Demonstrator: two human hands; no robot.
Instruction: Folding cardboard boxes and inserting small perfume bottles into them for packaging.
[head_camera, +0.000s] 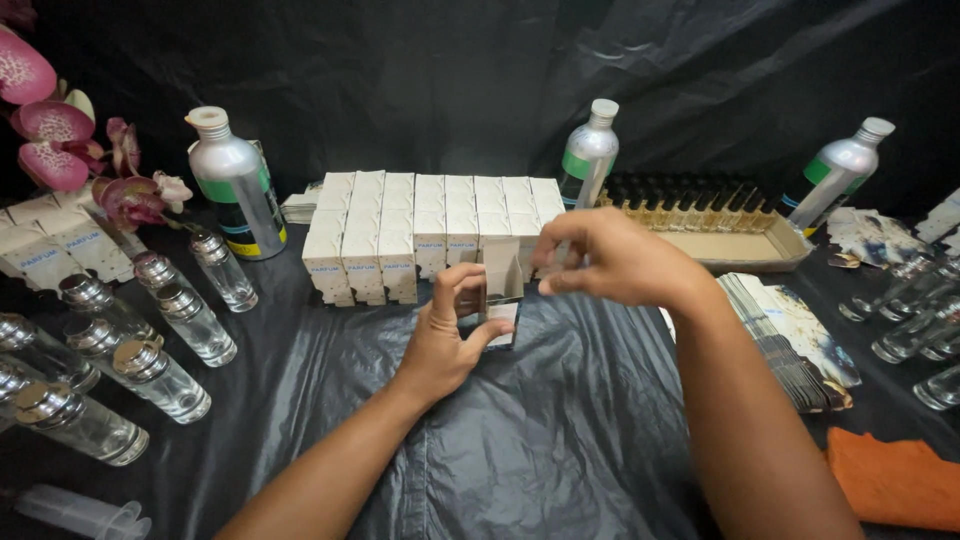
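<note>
My left hand (447, 335) grips a small cream carton (502, 296) at its lower part, thumb and fingers around it. My right hand (610, 258) pinches the carton's top, near its open flap. The carton stands upright over the black plastic sheet (540, 430), just in front of a block of several identical closed cream cartons (430, 228). What is inside the held carton is hidden.
Clear glass bottles with silver caps (170, 345) lie at left, more at right (915, 320). Three silver metal bottles (232, 185) stand behind. A cardboard tray of small dark-capped vials (745, 245), a stack of flat carton blanks (800, 340), an orange cloth (895, 480) and pink orchids (60, 130) surround.
</note>
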